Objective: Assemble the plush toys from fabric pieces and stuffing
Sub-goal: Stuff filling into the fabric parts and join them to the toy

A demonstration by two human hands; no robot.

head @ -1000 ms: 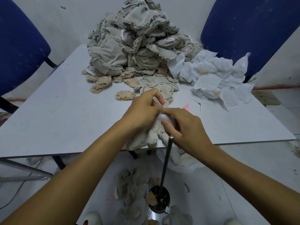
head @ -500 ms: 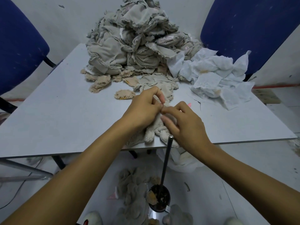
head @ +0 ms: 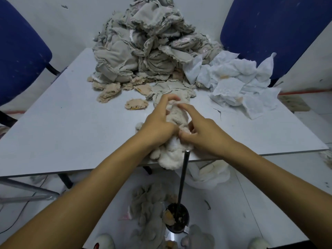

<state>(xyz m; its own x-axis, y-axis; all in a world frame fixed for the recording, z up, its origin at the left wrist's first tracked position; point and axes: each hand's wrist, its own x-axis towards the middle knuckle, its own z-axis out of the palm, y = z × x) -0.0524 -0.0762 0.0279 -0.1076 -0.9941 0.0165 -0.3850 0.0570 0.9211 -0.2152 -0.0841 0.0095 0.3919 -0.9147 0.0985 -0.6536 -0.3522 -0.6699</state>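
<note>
1. We see our left hand (head: 158, 126) and right hand (head: 203, 132), fingers curled, both gripping the fuzzy cream plush toy body (head: 175, 150) at the near edge of the pale grey counter (head: 71, 126)
2. A heap of grey-beige fabric pieces (head: 143, 51) fills the far edge

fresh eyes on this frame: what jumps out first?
The tall heap of grey fabric pieces at the far side of the table dominates, with crumpled white sheets to its right. At the near edge, the left hand and right hand grip a cream plush toy that partly overhangs the edge. Just below, a black rod rises from a dark cup on the floor.
</note>
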